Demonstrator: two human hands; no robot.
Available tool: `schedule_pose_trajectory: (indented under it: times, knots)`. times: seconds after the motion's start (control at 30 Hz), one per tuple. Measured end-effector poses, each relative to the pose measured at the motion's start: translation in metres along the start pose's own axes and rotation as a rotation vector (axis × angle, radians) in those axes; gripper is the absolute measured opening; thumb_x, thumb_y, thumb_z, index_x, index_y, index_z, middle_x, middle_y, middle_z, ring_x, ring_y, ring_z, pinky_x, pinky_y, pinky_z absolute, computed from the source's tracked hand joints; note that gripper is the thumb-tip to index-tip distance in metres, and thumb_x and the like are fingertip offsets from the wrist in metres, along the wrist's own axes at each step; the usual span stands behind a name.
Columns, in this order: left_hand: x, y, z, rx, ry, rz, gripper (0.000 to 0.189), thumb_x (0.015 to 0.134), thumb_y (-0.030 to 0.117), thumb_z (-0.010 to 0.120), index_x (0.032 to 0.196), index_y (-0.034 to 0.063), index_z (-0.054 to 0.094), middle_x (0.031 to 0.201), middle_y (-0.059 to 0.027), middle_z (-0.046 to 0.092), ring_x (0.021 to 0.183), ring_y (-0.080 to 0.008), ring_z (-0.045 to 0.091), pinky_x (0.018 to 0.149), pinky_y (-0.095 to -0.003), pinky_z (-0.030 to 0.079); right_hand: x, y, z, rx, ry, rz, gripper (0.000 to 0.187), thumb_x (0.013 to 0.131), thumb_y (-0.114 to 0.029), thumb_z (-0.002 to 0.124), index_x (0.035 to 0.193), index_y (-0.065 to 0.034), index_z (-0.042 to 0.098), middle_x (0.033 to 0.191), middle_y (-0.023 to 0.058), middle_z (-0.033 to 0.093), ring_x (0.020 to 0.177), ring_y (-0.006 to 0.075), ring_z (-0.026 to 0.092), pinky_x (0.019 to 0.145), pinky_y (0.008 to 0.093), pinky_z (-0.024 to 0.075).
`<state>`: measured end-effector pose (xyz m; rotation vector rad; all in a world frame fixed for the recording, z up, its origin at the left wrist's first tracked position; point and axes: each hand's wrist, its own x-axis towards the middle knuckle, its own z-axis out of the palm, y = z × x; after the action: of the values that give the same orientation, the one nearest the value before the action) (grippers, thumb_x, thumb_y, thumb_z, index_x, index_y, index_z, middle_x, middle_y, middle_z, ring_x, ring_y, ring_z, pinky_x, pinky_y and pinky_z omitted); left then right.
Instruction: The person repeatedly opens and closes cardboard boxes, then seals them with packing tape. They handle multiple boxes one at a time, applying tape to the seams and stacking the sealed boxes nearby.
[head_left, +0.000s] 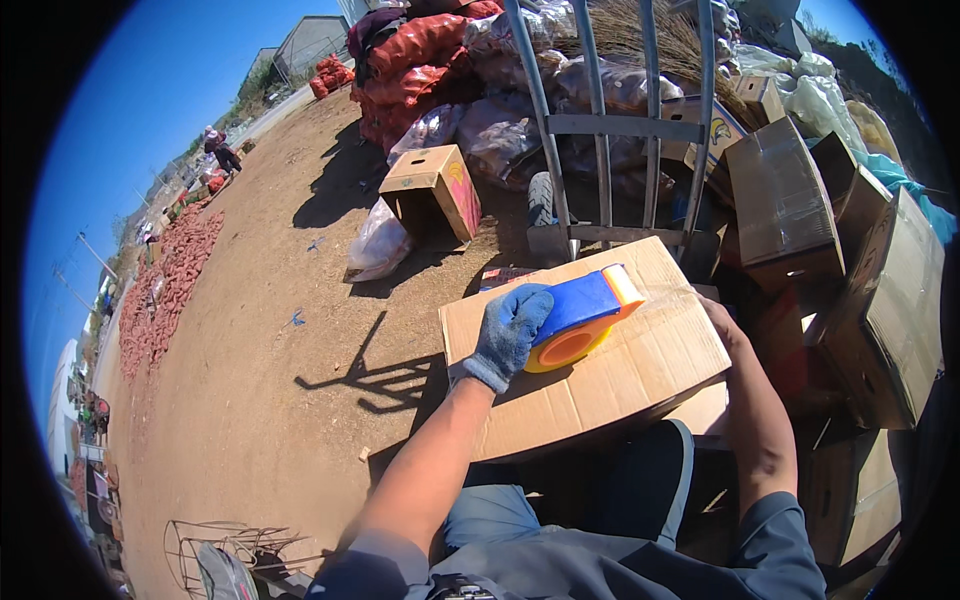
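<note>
A cardboard box (600, 397) lies in front of me, over my knees, with a closed, creased face upward. My left hand (514, 330), in a blue-grey knitted glove, grips a tape dispenser (581, 304) with a blue top, an orange body and a yellow underside. The dispenser rests on or just above the box top; contact is hard to tell. My right hand (716, 315), bare, is at the box's far right edge, its fingers mostly hidden behind that side. A strip of clear tape seems to run on the box near the dispenser's orange tip.
A metal hand truck (626, 127) stands behind the box. An open carton (427, 187) sits on the dirt beside a filled plastic bag (379, 244). Red mesh sacks (416, 45) are piled behind. More cartons (784, 195) crowd the right. A wire frame (232, 544) lies lower left. A person (220, 148) stands far off.
</note>
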<state>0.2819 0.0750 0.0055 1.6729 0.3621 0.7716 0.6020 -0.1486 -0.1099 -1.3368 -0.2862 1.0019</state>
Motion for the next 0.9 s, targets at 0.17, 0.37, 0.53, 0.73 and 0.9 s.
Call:
schedule_pose_trajectory:
  times: [0.17, 0.37, 0.53, 0.73, 0.9]
  knots:
    - [0.021, 0.011, 0.029, 0.146, -0.196, 0.088, 0.038, 0.101, 0.035, 0.063, 0.112, 0.0008, 0.073, 0.101, -0.0104, 0.073, 0.094, -0.0194, 0.069, 0.085, -0.0310, 0.055, 0.007, -0.010, -0.066, 0.192, -0.189, 0.048, 0.056, 0.106, -0.046, 0.051, 0.142, -0.0043, 0.059, 0.136, 0.0130, 0.067, 0.117, 0.0273, 0.066, 0.100, 0.0385, 0.0530]
    - [0.048, -0.001, 0.069, 0.160, -0.181, 0.114, 0.041, 0.100, 0.039, 0.059, 0.106, 0.0020, 0.073, 0.096, -0.0146, 0.072, 0.087, -0.0256, 0.069, 0.082, -0.0349, 0.056, -0.008, -0.040, -0.103, -0.226, -0.056, -0.115, 0.056, 0.103, -0.042, 0.058, 0.143, -0.0022, 0.056, 0.134, 0.0128, 0.066, 0.118, 0.0243, 0.064, 0.101, 0.0371, 0.0510]
    - [0.047, -0.002, 0.059, 0.105, -0.191, 0.027, 0.043, 0.100, 0.042, 0.059, 0.107, 0.0018, 0.074, 0.096, -0.0143, 0.073, 0.087, -0.0256, 0.069, 0.082, -0.0352, 0.056, 0.006, -0.104, -0.024, -0.698, 0.085, -0.511, 0.066, 0.100, -0.042, 0.064, 0.148, 0.0002, 0.049, 0.151, 0.0193, 0.052, 0.140, 0.0301, 0.050, 0.117, 0.0396, 0.0368]
    - [0.050, 0.002, 0.065, 0.171, -0.233, 0.093, 0.043, 0.099, 0.045, 0.062, 0.107, 0.0041, 0.074, 0.099, -0.0157, 0.074, 0.090, -0.0281, 0.072, 0.082, -0.0364, 0.057, 0.050, -0.096, 0.047, -1.259, -0.037, -0.501, 0.058, 0.096, -0.048, 0.065, 0.140, -0.0106, 0.058, 0.139, 0.0118, 0.061, 0.134, 0.0329, 0.052, 0.109, 0.0506, 0.0408]
    - [0.052, 0.040, 0.042, 0.353, -0.382, -0.066, 0.046, 0.096, 0.049, 0.064, 0.109, 0.0064, 0.076, 0.105, -0.0163, 0.075, 0.093, -0.0296, 0.072, 0.087, -0.0373, 0.058, 0.051, -0.082, 0.044, -1.408, 0.107, -0.527, 0.047, 0.094, -0.049, 0.067, 0.125, -0.0150, 0.066, 0.128, 0.0093, 0.063, 0.129, 0.0329, 0.050, 0.106, 0.0497, 0.0391]
